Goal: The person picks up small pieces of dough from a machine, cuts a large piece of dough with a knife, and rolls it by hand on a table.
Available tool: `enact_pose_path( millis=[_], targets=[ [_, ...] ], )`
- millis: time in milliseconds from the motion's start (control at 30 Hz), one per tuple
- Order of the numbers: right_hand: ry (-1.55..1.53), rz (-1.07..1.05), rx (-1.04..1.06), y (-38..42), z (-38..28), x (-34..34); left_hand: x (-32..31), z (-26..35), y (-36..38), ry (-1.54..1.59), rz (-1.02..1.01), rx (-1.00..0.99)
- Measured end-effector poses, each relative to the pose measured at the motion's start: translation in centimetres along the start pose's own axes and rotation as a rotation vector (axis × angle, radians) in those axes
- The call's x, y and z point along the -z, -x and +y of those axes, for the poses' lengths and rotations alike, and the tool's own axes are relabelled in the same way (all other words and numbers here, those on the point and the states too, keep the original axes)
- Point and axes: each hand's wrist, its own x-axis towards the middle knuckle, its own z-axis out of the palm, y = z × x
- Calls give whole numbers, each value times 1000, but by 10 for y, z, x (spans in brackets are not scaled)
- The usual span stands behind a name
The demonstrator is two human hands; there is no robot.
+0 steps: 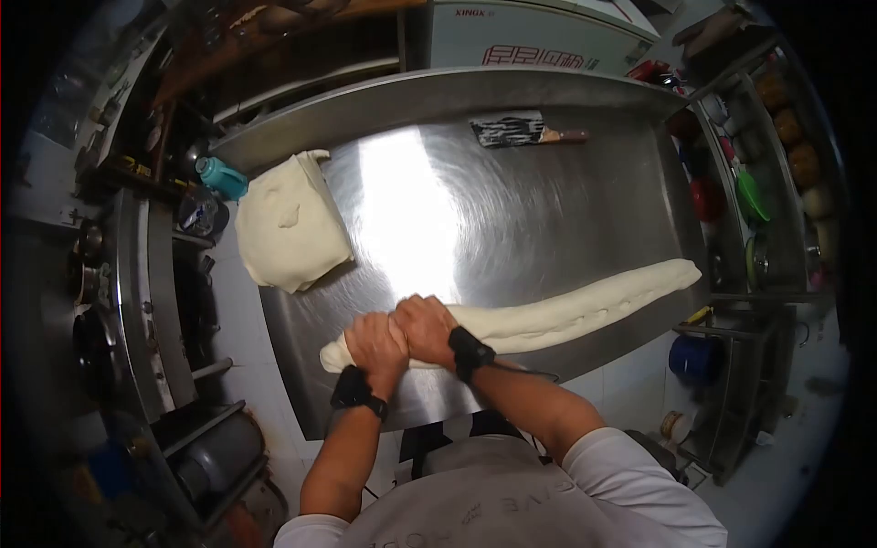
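Note:
A long roll of pale dough (566,313) lies across the front of the steel worktable (512,219), its right end reaching near the table's right edge. Near the roll's left end, my left hand (376,342) is wrapped over the dough. My right hand (426,327) grips the dough just beside it, and the two hands touch. Fingers of both hands curl down over the roll, and their tips are hidden. A strap with a dark device sits on each wrist. At the table's left side rests a large folded slab of dough (290,224).
A wide dough scraper (507,130) with a wooden handle lies at the back of the table. A teal bottle (221,177) stands by the slab. Raised metal edging (438,96) borders the back; shelves (767,183) flank the right, with a blue container (692,358) lower down.

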Motion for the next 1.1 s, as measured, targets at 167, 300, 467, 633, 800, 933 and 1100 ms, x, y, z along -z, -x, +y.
enact_pose_path(
  millis=[167, 300, 467, 633, 800, 933, 1100],
  targets=[
    [-37, 220, 8, -28, 17, -3, -17, -9, -23, -58, 30, 51],
    [345, 423, 77, -6, 7, -5, 8, 3, 2, 13, -11, -16],
    [134, -158, 15, 87, -54, 64, 34, 55, 73, 291, -28, 27],
    [2, 5, 177, 104, -7, 39, -7, 83, 87, 31, 203, 13],
    [11, 18, 197, 33, 35, 27, -24, 56, 16, -29, 51, 112],
    [29, -119, 133, -9, 56, 38, -36, 44, -21, -42, 57, 142],
    [418, 348, 79, 5, 52, 18, -36, 39, -13, -91, 55, 66]
  ],
)
